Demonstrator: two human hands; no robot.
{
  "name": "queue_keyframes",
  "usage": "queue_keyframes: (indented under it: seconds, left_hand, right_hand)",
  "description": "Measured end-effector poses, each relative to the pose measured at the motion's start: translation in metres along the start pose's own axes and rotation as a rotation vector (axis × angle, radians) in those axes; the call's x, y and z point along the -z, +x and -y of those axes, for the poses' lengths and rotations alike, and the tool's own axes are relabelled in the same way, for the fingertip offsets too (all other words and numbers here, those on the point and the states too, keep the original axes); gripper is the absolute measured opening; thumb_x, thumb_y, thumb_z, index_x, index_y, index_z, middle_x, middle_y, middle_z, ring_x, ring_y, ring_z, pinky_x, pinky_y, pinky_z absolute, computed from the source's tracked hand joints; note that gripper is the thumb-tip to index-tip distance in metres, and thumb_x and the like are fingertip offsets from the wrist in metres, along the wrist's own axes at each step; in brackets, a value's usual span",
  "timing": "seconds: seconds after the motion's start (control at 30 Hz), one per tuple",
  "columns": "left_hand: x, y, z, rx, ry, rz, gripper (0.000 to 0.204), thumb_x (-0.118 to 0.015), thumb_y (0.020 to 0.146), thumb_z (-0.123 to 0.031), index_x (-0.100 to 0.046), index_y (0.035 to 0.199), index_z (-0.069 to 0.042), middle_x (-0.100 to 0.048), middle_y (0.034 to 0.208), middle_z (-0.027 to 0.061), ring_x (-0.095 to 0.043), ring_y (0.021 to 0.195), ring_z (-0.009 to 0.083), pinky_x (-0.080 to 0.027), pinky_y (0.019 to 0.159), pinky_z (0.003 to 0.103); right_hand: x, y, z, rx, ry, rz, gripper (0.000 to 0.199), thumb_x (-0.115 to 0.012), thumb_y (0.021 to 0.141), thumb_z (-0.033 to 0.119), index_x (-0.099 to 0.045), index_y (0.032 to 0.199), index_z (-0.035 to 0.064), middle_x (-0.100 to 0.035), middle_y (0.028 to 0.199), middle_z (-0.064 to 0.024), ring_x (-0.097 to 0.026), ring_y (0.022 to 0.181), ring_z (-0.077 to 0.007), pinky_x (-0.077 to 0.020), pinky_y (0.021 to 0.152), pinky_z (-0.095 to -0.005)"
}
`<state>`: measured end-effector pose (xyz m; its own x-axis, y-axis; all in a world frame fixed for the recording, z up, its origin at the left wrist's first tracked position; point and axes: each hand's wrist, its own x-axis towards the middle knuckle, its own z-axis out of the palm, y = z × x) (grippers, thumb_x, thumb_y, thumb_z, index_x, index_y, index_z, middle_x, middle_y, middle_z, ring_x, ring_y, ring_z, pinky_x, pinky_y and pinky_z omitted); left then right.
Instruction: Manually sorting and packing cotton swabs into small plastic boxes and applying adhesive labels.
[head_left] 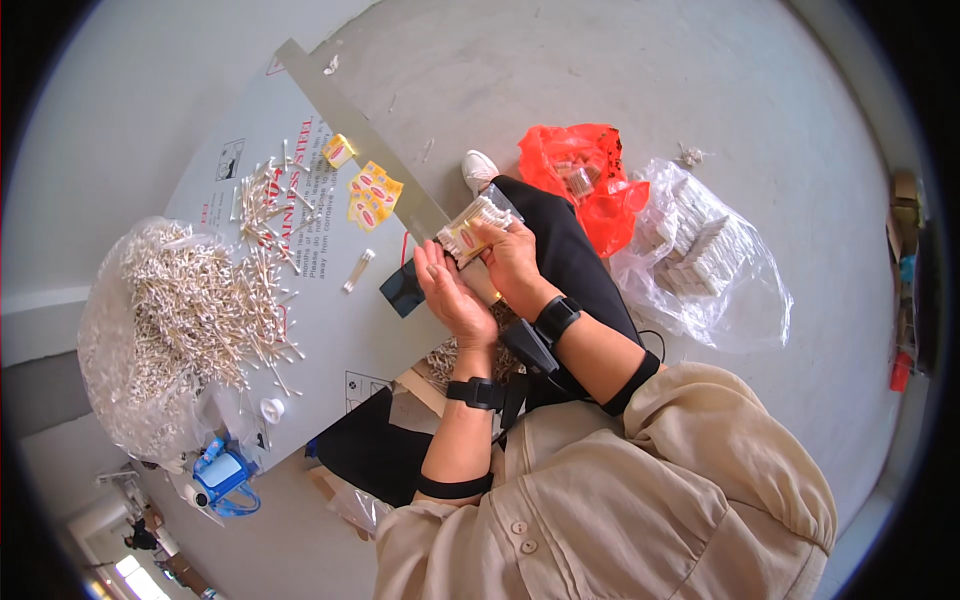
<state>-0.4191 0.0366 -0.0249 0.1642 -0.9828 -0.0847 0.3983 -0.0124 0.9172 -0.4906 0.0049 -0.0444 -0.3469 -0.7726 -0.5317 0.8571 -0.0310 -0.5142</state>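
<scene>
My right hand (pixel 513 264) is closed round a clear pack of cotton swabs (pixel 476 228) with a yellow label, above my lap by the table edge. White swab tips show along the pack, and loose clear film sticks out at its far end. My left hand (pixel 456 300) is open beside it, palm turned up and fingers stretched, with the fingertips next to the pack's left end. Whether they touch it I cannot tell. A small bundle of swabs (pixel 359 270) lies on the table to the left. Yellow label cards (pixel 374 196) lie farther up near the edge.
A big heap of loose cotton swabs (pixel 190 300) spills from a clear bag on the table (pixel 330 340). On the floor at right are a red bag (pixel 625 205) and a clear bag of white packs (pixel 715 260). A blue pouch (pixel 225 472) sits at the table's near left.
</scene>
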Motion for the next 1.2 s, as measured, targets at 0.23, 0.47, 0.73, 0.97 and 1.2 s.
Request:
queue_keyframes:
  seconds: [0.23,0.47,0.73,0.97,1.2]
  left_hand:
    - [0.006,0.004,-0.005,0.019,0.046,-0.045,0.077,-0.039,0.102,-0.045,-0.006,0.150,0.007,-0.016,0.155,0.0292,-0.018,0.146,0.0350,-0.013,0.120,0.045]
    - [-0.006,-0.001,-0.001,0.049,-0.045,-0.041,0.075,-0.041,0.102,-0.039,-0.005,0.150,0.006,-0.017,0.155,0.0273,-0.018,0.146,0.0347,-0.015,0.120,0.044]
    - [-0.009,0.001,-0.001,0.053,-0.073,-0.084,0.080,-0.044,0.101,-0.043,-0.005,0.150,0.006,-0.022,0.152,0.0266,-0.024,0.143,0.0346,-0.019,0.120,0.044]
    - [-0.011,0.004,-0.002,0.113,-0.101,-0.068,0.074,-0.041,0.102,-0.040,-0.006,0.150,0.003,-0.028,0.150,0.0256,-0.027,0.142,0.0323,-0.021,0.119,0.042]
    - [-0.001,0.017,-0.009,0.213,-0.180,-0.074,0.077,-0.044,0.101,-0.045,-0.011,0.149,0.005,-0.038,0.143,0.0279,-0.038,0.135,0.0350,-0.030,0.115,0.044]
  right_hand:
    - [0.001,0.001,0.000,-0.017,0.040,0.013,0.019,-0.065,0.086,-0.003,-0.062,0.104,0.0003,-0.068,0.095,-0.0089,-0.068,0.082,-0.0210,-0.0560,0.075,-0.0349]
    - [0.006,0.006,-0.003,-0.026,0.101,0.037,0.021,-0.063,0.087,-0.004,-0.060,0.108,-0.0003,-0.067,0.098,-0.0099,-0.067,0.086,-0.0226,-0.0565,0.079,-0.0374]
    - [-0.004,-0.005,0.003,-0.095,0.061,-0.016,0.021,-0.065,0.086,-0.004,-0.061,0.106,0.0009,-0.068,0.101,-0.0099,-0.067,0.090,-0.0221,-0.0562,0.083,-0.0358]
    - [0.006,0.005,-0.004,-0.065,-0.007,-0.021,0.023,-0.066,0.086,-0.005,-0.062,0.108,0.0011,-0.068,0.100,-0.0106,-0.068,0.090,-0.0212,-0.0563,0.081,-0.0349]
    - [0.003,0.003,-0.001,-0.074,-0.037,-0.035,0.022,-0.066,0.085,-0.005,-0.061,0.106,0.0008,-0.068,0.099,-0.0098,-0.067,0.090,-0.0210,-0.0554,0.080,-0.0345]
